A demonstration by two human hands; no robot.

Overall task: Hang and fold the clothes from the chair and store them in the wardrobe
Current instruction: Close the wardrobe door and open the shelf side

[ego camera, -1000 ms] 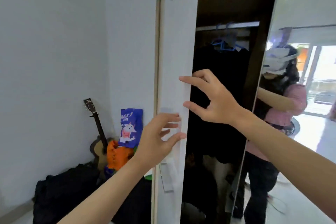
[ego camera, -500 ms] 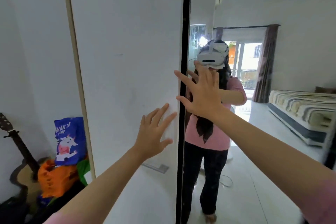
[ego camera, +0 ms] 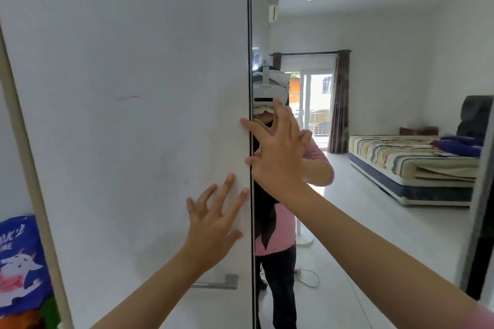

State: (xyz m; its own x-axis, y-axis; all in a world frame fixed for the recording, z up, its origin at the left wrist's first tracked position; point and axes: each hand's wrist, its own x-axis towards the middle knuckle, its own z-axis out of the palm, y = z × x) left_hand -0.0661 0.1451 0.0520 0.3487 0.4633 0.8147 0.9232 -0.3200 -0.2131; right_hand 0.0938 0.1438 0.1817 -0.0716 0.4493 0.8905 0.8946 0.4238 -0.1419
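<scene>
The wardrobe fills the view with both doors closed: a white door on the left and a mirror door on the right. My left hand lies flat on the white door near its right edge, fingers spread. Higher up, my right hand presses on the seam between the doors, fingers apart. Neither hand holds anything. No clothes or chair are in view; the wardrobe's inside is hidden.
A metal handle sits low on the white door. A blue printed bag stands at the lower left beside the wardrobe. The mirror reflects a person in a pink shirt, a striped bed and a balcony door.
The wardrobe was open a second ago, showing dark clothes on hangers; both doors have since swung shut. My hands have moved onto the doors, and the view has drawn closer.
</scene>
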